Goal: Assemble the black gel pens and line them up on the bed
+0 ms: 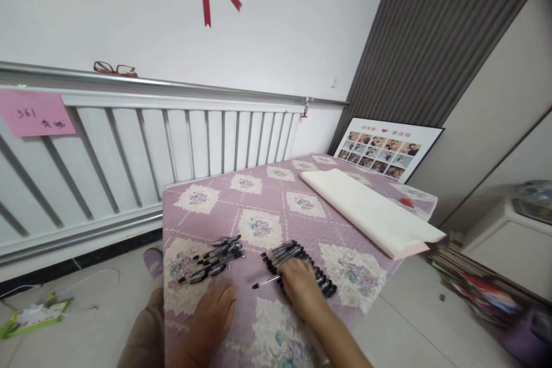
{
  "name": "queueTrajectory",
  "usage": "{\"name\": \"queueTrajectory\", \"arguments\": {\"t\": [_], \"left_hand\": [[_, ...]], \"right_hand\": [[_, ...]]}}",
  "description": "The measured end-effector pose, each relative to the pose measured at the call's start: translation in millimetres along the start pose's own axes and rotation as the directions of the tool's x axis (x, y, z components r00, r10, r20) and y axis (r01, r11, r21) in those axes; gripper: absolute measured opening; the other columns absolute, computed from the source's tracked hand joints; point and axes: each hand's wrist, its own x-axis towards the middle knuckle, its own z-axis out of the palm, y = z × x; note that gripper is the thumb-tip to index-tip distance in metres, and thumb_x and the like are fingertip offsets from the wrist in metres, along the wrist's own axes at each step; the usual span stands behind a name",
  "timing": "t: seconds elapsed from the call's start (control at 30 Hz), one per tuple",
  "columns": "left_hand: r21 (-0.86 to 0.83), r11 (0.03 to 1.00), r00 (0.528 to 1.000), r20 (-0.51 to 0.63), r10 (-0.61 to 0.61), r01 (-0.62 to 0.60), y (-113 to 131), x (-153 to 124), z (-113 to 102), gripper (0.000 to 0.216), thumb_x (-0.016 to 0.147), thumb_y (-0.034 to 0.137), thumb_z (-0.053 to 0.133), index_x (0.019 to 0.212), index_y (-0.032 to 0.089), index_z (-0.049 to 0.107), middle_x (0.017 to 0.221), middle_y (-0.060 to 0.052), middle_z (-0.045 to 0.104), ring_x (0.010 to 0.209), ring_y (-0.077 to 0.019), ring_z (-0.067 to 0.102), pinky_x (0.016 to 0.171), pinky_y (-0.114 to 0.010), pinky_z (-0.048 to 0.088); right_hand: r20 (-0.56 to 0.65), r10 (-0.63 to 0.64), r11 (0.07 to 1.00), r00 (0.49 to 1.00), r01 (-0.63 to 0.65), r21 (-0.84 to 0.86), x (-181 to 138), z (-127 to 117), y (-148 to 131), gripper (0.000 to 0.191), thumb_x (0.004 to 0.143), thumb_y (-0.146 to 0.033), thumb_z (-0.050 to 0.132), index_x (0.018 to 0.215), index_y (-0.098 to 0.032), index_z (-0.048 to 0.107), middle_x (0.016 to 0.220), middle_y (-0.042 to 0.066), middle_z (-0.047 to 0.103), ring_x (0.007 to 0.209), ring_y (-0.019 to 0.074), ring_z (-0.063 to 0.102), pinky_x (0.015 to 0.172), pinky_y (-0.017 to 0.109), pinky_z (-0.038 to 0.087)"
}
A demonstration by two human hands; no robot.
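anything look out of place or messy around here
Nothing looks spilled. The eyeglasses perch on the pipe above the radiator, an odd spot. One pile of pens lies jumbled, unlike the neat row of pens under the right hand.

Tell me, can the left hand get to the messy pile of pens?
Probably yes: the left hand is low over the tablecloth, with the messy pile of pens just beyond its fingers, and nothing seems to stand between them.
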Motion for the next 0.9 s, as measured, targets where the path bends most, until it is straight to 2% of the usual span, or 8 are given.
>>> {"name": "queueTrajectory", "arguments": {"t": [0.07,0.13,0.27,0.57,0.9], "left_hand": [[-0.014,1.000,1.000,0.015,0.019,-0.018,0,2,0,0.022,0.091,0.023,0.041,0.104,0.022,0.058,0.099,-0.006,0.067,0.089,-0.0192,0.064,0.076,-0.032,0.054],[-0.019,1.000,1.000,0.019,0.022,-0.021,1,5,-1,0.023,0.090,0.020,0.039,0.102,0.022,0.058,0.096,-0.005,0.067,0.085,-0.0184,0.065,0.073,-0.031,0.055],[-0.026,1.000,1.000,0.021,0.018,-0.017,3,8,-4,0.025,0.088,0.016,0.038,0.099,0.022,0.059,0.093,-0.005,0.068,0.082,-0.0176,0.065,0.071,-0.030,0.055],[-0.057,0.998,0.992,0.125,-0.030,0.037,5,13,-10,0.024,0.084,0.012,0.041,0.094,0.022,0.061,0.092,-0.004,0.067,0.078,-0.0173,0.064,0.069,-0.029,0.054],[-0.078,0.993,0.985,0.153,-0.081,0.094,6,15,-11,0.024,0.083,0.010,0.041,0.092,0.021,0.060,0.088,-0.005,0.064,0.078,-0.0186,0.061,0.070,-0.031,0.052]], "right_hand": [[-0.044,0.064,0.997,0.997,-0.063,0.037,4,-11,31,0.022,0.078,-0.008,0.047,0.085,-0.024,0.061,0.093,0.003,0.063,0.095,0.0206,0.051,0.085,0.034,0.033],[-0.046,0.070,0.996,0.996,-0.068,0.057,9,-13,56,0.028,0.073,-0.003,0.043,0.083,-0.022,0.060,0.096,0.005,0.061,0.097,0.0202,0.049,0.083,0.031,0.035],[-0.040,0.053,0.994,0.998,-0.048,0.096,17,1,80,0.031,0.066,0.000,0.041,0.081,-0.019,0.060,0.093,0.006,0.059,0.095,0.0194,0.048,0.087,0.030,0.037],[-0.024,0.089,0.990,0.996,-0.086,0.115,29,23,80,0.032,0.068,-0.003,0.040,0.082,-0.018,0.064,0.098,0.006,0.060,0.096,0.0194,0.050,0.089,0.031,0.038],[-0.018,0.073,0.993,0.997,-0.070,0.099,34,24,81,0.035,0.066,-0.003,0.038,0.084,-0.017,0.065,0.102,0.008,0.060,0.099,0.0209,0.051,0.092,0.033,0.038]]}}
